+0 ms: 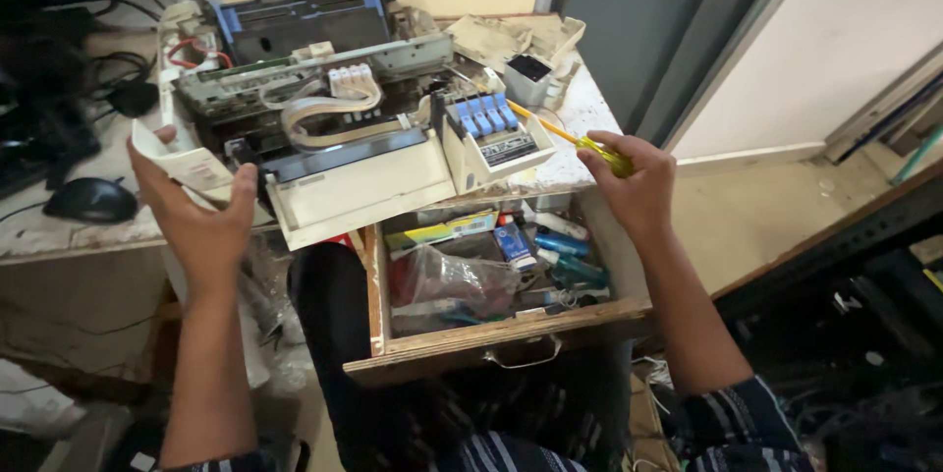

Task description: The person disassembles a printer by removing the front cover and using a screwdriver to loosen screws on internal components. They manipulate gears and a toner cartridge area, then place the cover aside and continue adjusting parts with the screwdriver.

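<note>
Yellow screwdriver [580,141] pinched in our right hand [637,182], tip at the cartridges [483,116]; left hand [201,212] fingers curl round the printer [324,109] edge, prob. to steady it.

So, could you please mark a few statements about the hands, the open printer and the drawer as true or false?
1. The right hand holds a yellow-handled screwdriver. True.
2. The wooden drawer is pushed shut. False: it is pulled open, with bottles and packets showing inside.
3. The left hand grips a pale plastic panel at the printer's left side. True.
4. The printer has its cover on. False: its insides, a ribbon cable and blue cartridges are exposed.
5. A computer mouse lies on the desk left of the printer. True.
</note>
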